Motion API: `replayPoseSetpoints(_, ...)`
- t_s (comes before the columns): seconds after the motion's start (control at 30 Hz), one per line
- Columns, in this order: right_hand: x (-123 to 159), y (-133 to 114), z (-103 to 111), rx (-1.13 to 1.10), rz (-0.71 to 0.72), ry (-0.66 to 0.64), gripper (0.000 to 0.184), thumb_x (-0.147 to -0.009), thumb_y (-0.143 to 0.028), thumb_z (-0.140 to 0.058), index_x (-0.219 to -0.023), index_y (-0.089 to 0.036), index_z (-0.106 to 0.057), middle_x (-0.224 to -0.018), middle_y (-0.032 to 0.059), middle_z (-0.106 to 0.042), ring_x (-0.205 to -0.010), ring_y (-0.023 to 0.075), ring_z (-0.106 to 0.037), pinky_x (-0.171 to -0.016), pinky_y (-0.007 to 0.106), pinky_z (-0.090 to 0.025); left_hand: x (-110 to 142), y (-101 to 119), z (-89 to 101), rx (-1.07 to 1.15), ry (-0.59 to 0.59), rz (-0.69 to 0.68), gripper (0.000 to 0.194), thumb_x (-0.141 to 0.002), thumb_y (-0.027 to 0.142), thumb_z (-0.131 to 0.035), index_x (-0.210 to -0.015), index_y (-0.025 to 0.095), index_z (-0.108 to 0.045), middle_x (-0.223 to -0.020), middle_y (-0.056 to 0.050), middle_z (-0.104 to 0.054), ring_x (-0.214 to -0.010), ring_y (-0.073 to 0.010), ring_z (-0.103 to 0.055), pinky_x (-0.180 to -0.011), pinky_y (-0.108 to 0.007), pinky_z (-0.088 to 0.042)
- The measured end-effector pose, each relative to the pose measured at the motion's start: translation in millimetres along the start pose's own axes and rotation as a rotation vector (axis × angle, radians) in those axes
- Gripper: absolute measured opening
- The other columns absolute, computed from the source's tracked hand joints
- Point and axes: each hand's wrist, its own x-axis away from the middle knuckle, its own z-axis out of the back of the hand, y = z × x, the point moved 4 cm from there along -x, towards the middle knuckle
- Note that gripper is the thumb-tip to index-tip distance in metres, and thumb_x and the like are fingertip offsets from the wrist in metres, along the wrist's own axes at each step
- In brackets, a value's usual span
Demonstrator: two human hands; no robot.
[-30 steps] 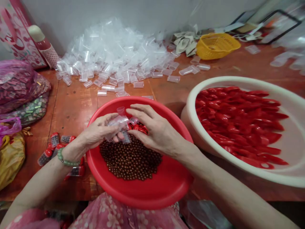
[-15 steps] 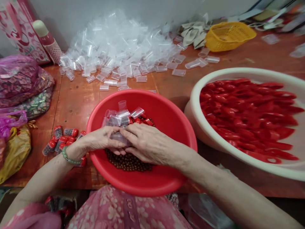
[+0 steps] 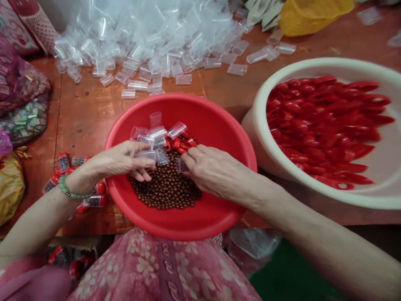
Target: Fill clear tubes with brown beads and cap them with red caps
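Both my hands are over a red basin [image 3: 228,138] with a bed of brown beads [image 3: 169,188] in it. My left hand [image 3: 125,161], with a green bead bracelet at the wrist, closes its thumb and fingers on a clear plastic tube [image 3: 145,156]. Against the fingertips of my right hand [image 3: 206,169] is another clear tube [image 3: 181,165], apparently pinched and partly hidden. Small red caps [image 3: 181,145] lie just beyond those fingers. Several loose clear tubes [image 3: 156,133] rest on the beads at the basin's far left.
A white basin [image 3: 260,100] of red pointed plastic pieces [image 3: 326,125] stands at right. Clear tubes [image 3: 150,37] are heaped at the back, near a yellow basket [image 3: 308,19]. Left of the red basin lie filled, red-capped tubes [image 3: 97,200] and plastic bags [image 3: 23,83].
My hands, together over the beads before, have moved apart, my right hand shifting right towards the red caps. More beads show between them. The whole view has tilted downward.
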Motion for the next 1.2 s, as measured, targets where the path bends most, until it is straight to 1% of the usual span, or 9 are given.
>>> replayPoseSetpoints(0.13,7,4,-18,-0.031,0.000,-0.088,0.028,-0.083,-0.001,-0.040,-0.085,-0.012,-0.065,-0.083,0.0162,-0.066,-0.072,0.0256,-0.059,-0.064,0.038,-0.042,-9,15,8.8,-0.561,0.244,-0.292,0.039,-0.086,0.028,-0.054,-0.122,0.014,-0.056,-0.088,-0.009,-0.071,-0.077,-0.0192,-0.068,-0.073,-0.033,-0.054)
replayPoseSetpoints(0.2,4,0,-24,-0.007,-0.003,-0.146,0.031,-0.081,0.001,-0.039,-0.080,-0.012,-0.067,-0.081,0.0168,-0.067,-0.071,0.0260,-0.060,-0.062,0.037,-0.042,-12,22,7.3,-0.890,0.448,-0.389,0.036,-0.086,0.024,-0.054,-0.119,0.009,-0.056,-0.103,-0.015,-0.068,-0.096,-0.0253,-0.064,-0.086,-0.039,-0.051)
replayPoseSetpoints(0.27,0,-3,-29,0.049,-0.056,-0.216,0.033,-0.078,0.004,-0.039,-0.077,-0.010,-0.069,-0.080,0.0193,-0.067,-0.070,0.0268,-0.061,-0.058,0.036,-0.042,-14,23,1.8,-1.072,0.537,-0.426,0.037,-0.087,0.021,-0.051,-0.121,0.006,-0.053,-0.115,-0.020,-0.062,-0.111,-0.0292,-0.057,-0.096,-0.044,-0.046)
replayPoseSetpoints(0.4,-12,-19,-39,0.101,-0.078,-0.290,0.034,-0.077,0.007,-0.038,-0.078,-0.004,-0.070,-0.077,0.0231,-0.066,-0.068,0.0273,-0.062,-0.054,0.035,-0.041,-15,8,-9.3,-1.100,0.456,-0.397,0.028,-0.092,0.018,-0.040,-0.114,0.008,-0.055,-0.114,-0.017,-0.062,-0.106,-0.0257,-0.058,-0.094,-0.042,-0.048)
replayPoseSetpoints(0.6,-22,-50,-48,0.012,0.150,-0.293,0.030,-0.078,0.005,-0.042,-0.078,-0.007,-0.070,-0.075,0.0182,-0.065,-0.071,0.0254,-0.063,-0.054,0.032,-0.043,-13,-9,-15.4,-1.140,0.437,-0.382,0.032,-0.084,0.005,-0.038,-0.111,0.008,-0.054,-0.120,-0.017,-0.057,-0.106,-0.0243,-0.056,-0.096,-0.041,-0.047)
replayPoseSetpoints(0.8,-30,-62,-46,-0.322,0.432,-0.318,0.026,-0.081,-0.002,-0.049,-0.101,-0.008,-0.066,-0.097,0.0141,-0.067,-0.082,0.0222,-0.067,-0.070,0.033,-0.051,-12,0,-11.4,-1.014,0.505,-0.389,0.034,-0.083,0.005,-0.036,-0.110,0.008,-0.057,-0.117,-0.016,-0.060,-0.108,-0.0246,-0.057,-0.096,-0.041,-0.048)
replayPoseSetpoints(1.0,-44,-48,-39,-0.829,0.396,-0.366,0.033,-0.081,-0.009,-0.061,-0.114,-0.009,-0.062,-0.110,0.0128,-0.068,-0.104,0.0206,-0.063,-0.090,0.032,-0.049,2,7,-4.3,-0.678,0.573,-0.552,0.040,-0.088,0.010,-0.032,-0.122,0.010,-0.054,-0.124,-0.013,-0.061,-0.117,-0.0216,-0.056,-0.105,-0.040,-0.042)
replayPoseSetpoints(1.07,-46,-40,-31,-0.978,0.368,-0.320,0.036,-0.084,-0.019,-0.063,-0.119,-0.012,-0.059,-0.114,0.0102,-0.067,-0.106,0.0191,-0.062,-0.093,0.032,-0.048,10,3,-2.5,-0.517,0.498,-0.577,0.043,-0.085,0.009,-0.036,-0.125,0.013,-0.052,-0.127,-0.011,-0.060,-0.118,-0.0211,-0.056,-0.106,-0.040,-0.042)
replayPoseSetpoints(1.2,-41,-23,-10,-1.177,0.300,-0.231,0.039,-0.085,-0.028,-0.064,-0.122,-0.016,-0.059,-0.114,0.0077,-0.067,-0.105,0.0185,-0.062,-0.095,0.033,-0.046,25,-12,-7.6,-0.122,0.193,-0.515,0.057,-0.077,0.009,-0.047,-0.133,0.020,-0.045,-0.139,-0.010,-0.052,-0.129,-0.0233,-0.049,-0.109,-0.042,-0.041)
